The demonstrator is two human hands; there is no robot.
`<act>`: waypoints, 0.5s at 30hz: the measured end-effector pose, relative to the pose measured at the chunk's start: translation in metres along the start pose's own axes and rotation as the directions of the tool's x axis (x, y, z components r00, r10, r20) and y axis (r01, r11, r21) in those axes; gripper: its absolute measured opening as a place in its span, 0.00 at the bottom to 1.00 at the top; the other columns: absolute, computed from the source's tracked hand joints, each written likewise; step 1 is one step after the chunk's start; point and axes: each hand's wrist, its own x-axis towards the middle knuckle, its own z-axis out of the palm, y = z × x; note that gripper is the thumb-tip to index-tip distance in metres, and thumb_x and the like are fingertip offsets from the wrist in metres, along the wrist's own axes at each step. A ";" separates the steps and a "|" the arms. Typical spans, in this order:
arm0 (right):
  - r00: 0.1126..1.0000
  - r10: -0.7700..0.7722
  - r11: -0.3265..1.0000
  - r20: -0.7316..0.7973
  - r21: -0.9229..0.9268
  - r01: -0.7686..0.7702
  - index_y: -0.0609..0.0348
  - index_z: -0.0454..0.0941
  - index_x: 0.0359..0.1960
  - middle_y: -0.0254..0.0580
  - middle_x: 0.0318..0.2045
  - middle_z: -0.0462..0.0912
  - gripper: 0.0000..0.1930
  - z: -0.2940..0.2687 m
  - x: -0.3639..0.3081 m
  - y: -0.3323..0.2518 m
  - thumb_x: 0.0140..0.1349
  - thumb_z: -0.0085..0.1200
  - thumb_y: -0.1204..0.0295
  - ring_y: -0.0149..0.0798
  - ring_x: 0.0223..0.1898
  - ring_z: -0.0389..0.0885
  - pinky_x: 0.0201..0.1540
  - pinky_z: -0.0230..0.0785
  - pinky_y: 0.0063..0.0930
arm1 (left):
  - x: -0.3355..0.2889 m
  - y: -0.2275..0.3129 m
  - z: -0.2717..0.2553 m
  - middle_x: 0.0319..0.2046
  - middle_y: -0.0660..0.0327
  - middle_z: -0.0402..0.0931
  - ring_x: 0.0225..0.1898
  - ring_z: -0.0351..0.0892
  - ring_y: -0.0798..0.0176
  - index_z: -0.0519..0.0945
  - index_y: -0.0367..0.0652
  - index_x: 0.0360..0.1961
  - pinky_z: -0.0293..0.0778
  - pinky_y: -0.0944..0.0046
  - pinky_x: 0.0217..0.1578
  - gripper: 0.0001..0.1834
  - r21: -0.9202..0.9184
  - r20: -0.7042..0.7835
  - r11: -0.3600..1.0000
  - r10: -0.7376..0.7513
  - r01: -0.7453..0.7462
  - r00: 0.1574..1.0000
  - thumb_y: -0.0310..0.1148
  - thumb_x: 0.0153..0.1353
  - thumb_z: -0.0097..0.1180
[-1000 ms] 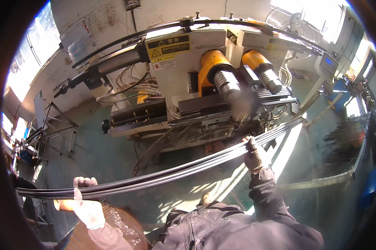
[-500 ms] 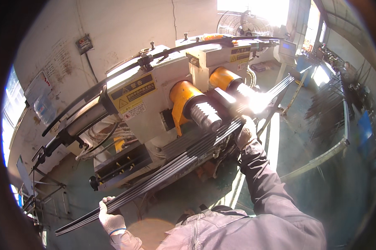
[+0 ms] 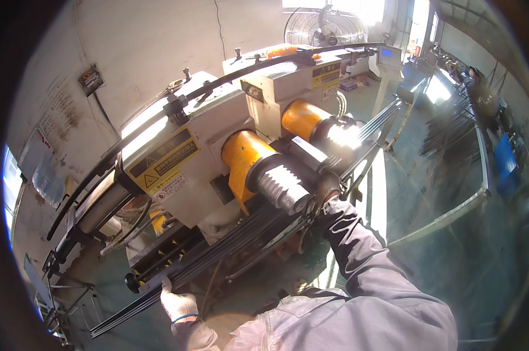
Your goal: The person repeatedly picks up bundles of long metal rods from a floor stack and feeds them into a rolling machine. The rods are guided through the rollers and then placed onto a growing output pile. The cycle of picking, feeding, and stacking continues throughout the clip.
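Observation:
A bundle of several long, thin dark metal rods (image 3: pixel 229 244) runs slantwise from the lower left, past the front of a machine, toward the upper right. My left hand (image 3: pixel 179 304), in a pale knit glove, grips the bundle near its lower-left end, with the thumb on top and the other fingers hidden beneath. Farther along, my right hand (image 3: pixel 329 186), gloved and in shadow, is closed round the rods. It lies just right of a ridged steel roller (image 3: pixel 282 186) that sticks out of an orange housing (image 3: pixel 250 155).
A second orange housing (image 3: pixel 302 120) with a glare-lit roller stands farther right on the grey machine (image 3: pixel 209 161). A control box (image 3: pixel 388 61) with a small screen and a fan (image 3: pixel 326 28) are at the back. More rods (image 3: pixel 454 131) lie in a rack at right.
The view has shifted, so the machine sits farther left. My left hand has moved right along with the rods, which now lie closer in under the roller. My right hand keeps beside the roller.

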 end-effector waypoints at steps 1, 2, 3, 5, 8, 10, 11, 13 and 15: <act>0.998 0.015 0.997 0.068 -0.075 -0.010 0.50 0.87 0.49 0.42 0.37 0.91 0.13 0.001 0.002 -0.003 0.71 0.63 0.59 0.47 0.41 0.93 0.37 0.81 0.41 | 0.002 0.000 0.000 0.57 0.51 0.87 0.60 0.85 0.49 0.85 0.34 0.60 0.78 0.45 0.66 0.22 -0.037 0.018 0.999 -0.002 0.003 1.000 0.43 0.81 0.60; 0.998 -0.033 0.998 0.061 -0.049 0.036 0.49 0.88 0.49 0.40 0.37 0.91 0.13 0.003 0.004 -0.004 0.69 0.64 0.59 0.47 0.40 0.93 0.37 0.82 0.41 | 0.005 0.001 -0.002 0.58 0.49 0.86 0.62 0.84 0.44 0.83 0.33 0.60 0.77 0.39 0.68 0.21 -0.170 0.125 0.984 -0.038 0.060 0.991 0.42 0.80 0.60; 0.996 0.018 0.999 0.084 0.038 -0.022 0.48 0.88 0.48 0.40 0.37 0.91 0.12 0.006 0.007 -0.007 0.68 0.64 0.59 0.47 0.40 0.93 0.39 0.82 0.42 | 0.006 0.001 -0.004 0.59 0.52 0.88 0.60 0.87 0.49 0.87 0.35 0.59 0.79 0.48 0.69 0.19 -0.151 0.141 0.988 0.007 0.015 0.990 0.39 0.79 0.62; 0.983 0.161 0.922 0.093 0.342 -0.183 0.47 0.89 0.47 0.39 0.37 0.91 0.12 0.010 0.012 -0.013 0.66 0.65 0.60 0.48 0.39 0.93 0.42 0.83 0.44 | 0.008 0.006 -0.013 0.57 0.53 0.89 0.60 0.87 0.50 0.87 0.35 0.57 0.79 0.46 0.68 0.18 -0.199 0.155 0.979 -0.006 0.037 0.988 0.39 0.79 0.62; 0.986 0.055 0.988 0.156 0.135 -0.076 0.54 0.88 0.45 0.47 0.36 0.91 0.13 0.007 0.007 -0.015 0.69 0.62 0.60 0.50 0.37 0.93 0.39 0.82 0.45 | 0.011 0.015 -0.021 0.55 0.54 0.89 0.59 0.87 0.52 0.87 0.38 0.58 0.79 0.48 0.68 0.19 -0.159 0.023 0.987 0.037 -0.033 0.999 0.42 0.80 0.60; 0.960 0.276 0.871 -0.046 0.434 -0.230 0.54 0.89 0.44 0.47 0.33 0.89 0.15 -0.007 -0.002 -0.015 0.72 0.61 0.56 0.49 0.35 0.92 0.36 0.79 0.41 | 0.011 0.015 -0.017 0.56 0.54 0.89 0.59 0.87 0.53 0.87 0.38 0.59 0.78 0.50 0.69 0.19 -0.151 0.014 0.986 0.067 -0.064 0.998 0.42 0.80 0.59; 0.928 0.369 0.660 0.052 0.688 -0.301 0.55 0.89 0.43 0.44 0.31 0.89 0.17 -0.017 -0.008 -0.014 0.74 0.61 0.54 0.46 0.33 0.91 0.35 0.77 0.39 | 0.010 0.012 -0.013 0.56 0.54 0.89 0.59 0.87 0.53 0.87 0.38 0.59 0.78 0.51 0.69 0.19 -0.134 0.034 0.988 0.080 -0.074 0.996 0.42 0.80 0.59; 0.799 0.462 -0.270 0.385 0.919 -0.287 0.57 0.89 0.42 0.39 0.28 0.87 0.21 -0.041 -0.023 -0.013 0.79 0.60 0.50 0.39 0.31 0.89 0.34 0.74 0.34 | 0.006 0.000 0.002 0.57 0.54 0.88 0.60 0.87 0.54 0.87 0.37 0.59 0.78 0.51 0.69 0.20 -0.087 0.027 0.994 0.072 -0.070 0.997 0.43 0.80 0.60; 0.776 0.315 -0.657 0.546 0.716 -0.236 0.63 0.86 0.44 0.38 0.31 0.88 0.18 -0.063 -0.035 -0.016 0.80 0.60 0.57 0.37 0.31 0.87 0.36 0.78 0.34 | 0.000 -0.021 0.021 0.58 0.53 0.88 0.61 0.86 0.54 0.87 0.36 0.59 0.78 0.51 0.69 0.21 -0.021 -0.034 0.998 0.058 -0.059 0.998 0.44 0.80 0.61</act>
